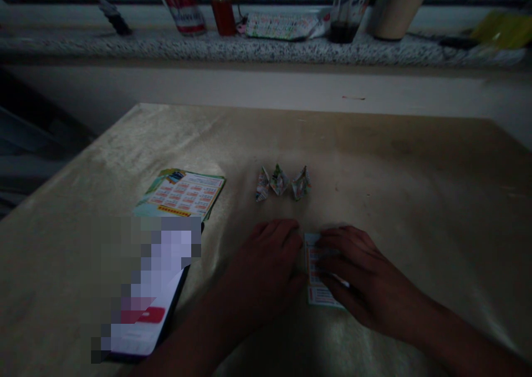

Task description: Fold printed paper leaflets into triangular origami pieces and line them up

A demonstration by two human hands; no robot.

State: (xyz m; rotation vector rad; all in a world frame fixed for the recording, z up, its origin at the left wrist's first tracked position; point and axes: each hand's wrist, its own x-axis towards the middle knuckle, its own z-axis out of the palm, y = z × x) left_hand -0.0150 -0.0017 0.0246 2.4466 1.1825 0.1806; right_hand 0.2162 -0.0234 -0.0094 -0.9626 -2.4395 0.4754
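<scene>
A small printed paper sheet (322, 296) lies on the table in front of me, much of it covered by my right hand. My right hand (361, 274) rests across it, palm down, fingers stretched out and slightly apart. Beside the sheet's left edge is my left hand (270, 263), its fingers bent and lying low at the table; whether the fingertips touch the paper cannot be made out. Beyond both hands stand three small folded paper pieces in a row: a left one (262, 185), a middle one (279, 181) and a right one (301, 184).
To the left lies a stack of printed calendar cards (187, 191), with a lit phone (153, 316), partly pixelated, nearer me. A granite sill (233, 50) behind the table (415, 199) carries a red can (183, 5), a red jar (223, 14), a glass (347, 11) and a patterned packet (280, 26).
</scene>
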